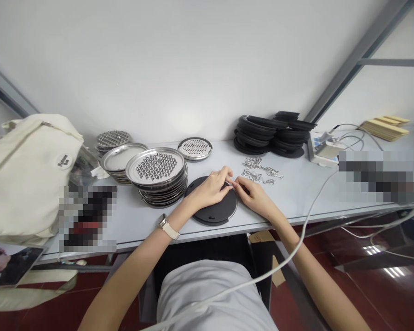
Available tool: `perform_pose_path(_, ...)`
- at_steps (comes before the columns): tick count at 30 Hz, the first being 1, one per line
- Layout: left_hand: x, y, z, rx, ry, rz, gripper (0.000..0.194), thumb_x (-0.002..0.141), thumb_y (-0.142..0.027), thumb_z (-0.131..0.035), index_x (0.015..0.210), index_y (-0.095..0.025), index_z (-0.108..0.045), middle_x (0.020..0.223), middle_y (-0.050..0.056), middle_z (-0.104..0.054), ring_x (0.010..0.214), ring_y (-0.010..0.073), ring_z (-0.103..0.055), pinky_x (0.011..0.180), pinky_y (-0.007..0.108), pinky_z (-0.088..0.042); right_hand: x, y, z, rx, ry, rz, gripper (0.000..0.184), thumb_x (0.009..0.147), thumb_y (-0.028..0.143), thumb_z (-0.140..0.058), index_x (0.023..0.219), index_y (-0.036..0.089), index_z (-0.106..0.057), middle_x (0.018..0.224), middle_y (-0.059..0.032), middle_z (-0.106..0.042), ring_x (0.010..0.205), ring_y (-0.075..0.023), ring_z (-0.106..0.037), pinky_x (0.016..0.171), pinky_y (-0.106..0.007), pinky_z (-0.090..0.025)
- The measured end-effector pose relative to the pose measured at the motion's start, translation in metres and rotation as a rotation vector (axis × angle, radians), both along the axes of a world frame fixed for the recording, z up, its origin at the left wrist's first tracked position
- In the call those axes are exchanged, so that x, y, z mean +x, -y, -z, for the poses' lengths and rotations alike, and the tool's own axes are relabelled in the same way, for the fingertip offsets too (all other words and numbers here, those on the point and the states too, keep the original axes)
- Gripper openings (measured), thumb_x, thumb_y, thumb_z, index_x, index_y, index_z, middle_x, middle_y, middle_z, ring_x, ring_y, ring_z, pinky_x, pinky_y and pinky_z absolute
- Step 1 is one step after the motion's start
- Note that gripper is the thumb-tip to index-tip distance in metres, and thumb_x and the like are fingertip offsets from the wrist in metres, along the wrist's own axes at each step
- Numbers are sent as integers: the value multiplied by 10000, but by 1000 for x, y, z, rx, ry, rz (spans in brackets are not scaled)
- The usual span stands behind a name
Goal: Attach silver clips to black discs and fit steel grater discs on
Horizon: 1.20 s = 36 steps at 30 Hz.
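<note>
Plain off-white wall [193, 69] behind the bench [296, 197], w/ a soft bright patch low nr the middle. Pale grey benchtop, dark line along front edge, runs L to R. Grey metal frame [352, 64] slants up on R w/ a horiz. crossbar [396, 61]; another grey slanted bar [10, 87] on far L. Floor [376, 280] below: dark red, glossy tiles, reflecting white light strips lower R.

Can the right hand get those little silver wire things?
Probably yes: the silver wire pieces lie loose on the table just beyond the right hand, and nothing seems to stand between them.
</note>
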<state>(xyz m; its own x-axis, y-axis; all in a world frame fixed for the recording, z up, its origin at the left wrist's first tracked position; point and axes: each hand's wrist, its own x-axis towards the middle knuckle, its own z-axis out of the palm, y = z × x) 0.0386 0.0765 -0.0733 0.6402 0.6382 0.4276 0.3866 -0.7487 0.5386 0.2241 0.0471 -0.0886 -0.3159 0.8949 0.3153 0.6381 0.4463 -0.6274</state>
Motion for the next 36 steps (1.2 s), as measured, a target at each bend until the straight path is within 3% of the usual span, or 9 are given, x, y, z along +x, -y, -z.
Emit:
perform_pose_path(14, -1, 2, -3, 45, -57, 20, 217, 897, -151, -490, 1089, -197, -400, 1075, 79, -604, 1052, 231, -583, 934, 393, -423, 4, 0, 0, -57, -37, -2, 311, 968, 336, -393, 685, 209, -366, 599, 39, -386, 564, -133, -388, 569, -266, -303)
perform_pose_path(24, -1, 2, -2, 65, -92, -7, 216, 905, -177, -477, 1104, -201, -399, 1074, 66, -593, 1068, 226, -566, 957, 404, -375, -2, 0, -5, -118, 16, -20, 320, 986, 356, -350, 732, 194, -459, 677, -3, -544, 646, -159, -506, 638, -274, -353)
perform_pose_path(36, 0, 0, -1, 3, -20, 27, 234, 881, -126, -491, 1087, -197, -407, 1053, 76, -579, 1035, 226, -568, 932, 396, -448, -1, 1, -3, -46, 28, -4, 310, 970, 330, -360, 696, 199, -422, 629, 4, -521, 594, -151, -488, 594, -267, -346)
